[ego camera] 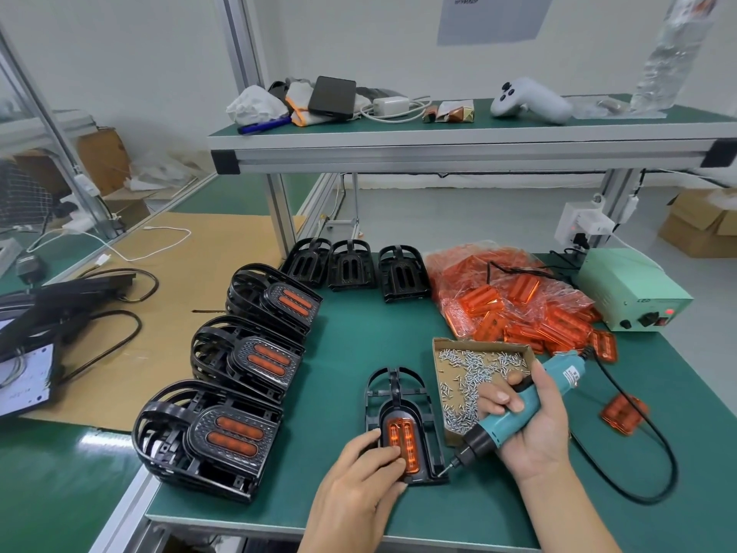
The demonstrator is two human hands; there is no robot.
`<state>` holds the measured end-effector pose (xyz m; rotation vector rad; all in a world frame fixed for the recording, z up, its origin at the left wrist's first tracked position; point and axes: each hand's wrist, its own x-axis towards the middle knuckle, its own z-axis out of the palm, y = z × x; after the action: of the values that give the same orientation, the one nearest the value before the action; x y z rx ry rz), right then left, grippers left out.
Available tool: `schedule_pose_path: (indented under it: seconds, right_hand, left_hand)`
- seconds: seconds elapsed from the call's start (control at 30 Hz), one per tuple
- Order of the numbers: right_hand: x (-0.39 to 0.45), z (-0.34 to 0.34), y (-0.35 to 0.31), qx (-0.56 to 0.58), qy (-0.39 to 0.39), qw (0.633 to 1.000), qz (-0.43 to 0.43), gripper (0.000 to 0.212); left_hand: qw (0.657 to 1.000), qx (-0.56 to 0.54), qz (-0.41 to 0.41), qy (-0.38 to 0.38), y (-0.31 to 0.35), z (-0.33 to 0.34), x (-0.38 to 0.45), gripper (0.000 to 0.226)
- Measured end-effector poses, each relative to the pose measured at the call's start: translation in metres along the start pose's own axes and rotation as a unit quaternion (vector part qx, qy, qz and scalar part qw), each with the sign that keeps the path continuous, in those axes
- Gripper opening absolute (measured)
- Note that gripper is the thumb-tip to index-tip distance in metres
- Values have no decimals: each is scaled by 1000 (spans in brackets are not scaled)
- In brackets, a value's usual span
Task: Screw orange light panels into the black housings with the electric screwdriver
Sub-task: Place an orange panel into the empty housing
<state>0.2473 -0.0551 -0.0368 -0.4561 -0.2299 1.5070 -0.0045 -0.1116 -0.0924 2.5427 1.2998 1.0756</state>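
A black housing lies flat on the green mat near the front edge, with an orange light panel seated in it. My left hand presses its fingers on the panel and the housing's left side. My right hand grips the teal electric screwdriver, tilted down to the left. Its bit tip touches the housing's lower right corner. A cardboard tray of small silver screws sits just behind the screwdriver.
Three stacks of housings with orange panels stand at left. Three bare black housings line the back. A plastic bag of orange panels and a green power supply are at right. One loose panel lies under the black cord.
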Motion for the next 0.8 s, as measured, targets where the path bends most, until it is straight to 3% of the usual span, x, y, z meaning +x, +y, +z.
schedule_pose_path:
  seconds: [0.23,0.4,0.53,0.67,0.8]
  right_hand:
    - [1,-2,1,9,23,1000,-3,30]
    - [0,0,1,-7,8,1000,-4,46]
    - [-1,2,-1,-8,3,1000,3,47]
    - [0,2,0,-4,24,1000,-2,31]
    - [2,1,1,-7,41,999,-11,33]
  left_hand:
    - [1000,-2,6,9,-5,-1,-1,29]
    - [1000,14,4,-4,-3,-3,0,28]
    - [1000,7,-16,-4,2,-8,10,18]
    - [994,-62,-86,20,11,-14,43,5]
    - [995,-37,-82,-30,24,-5,100,4]
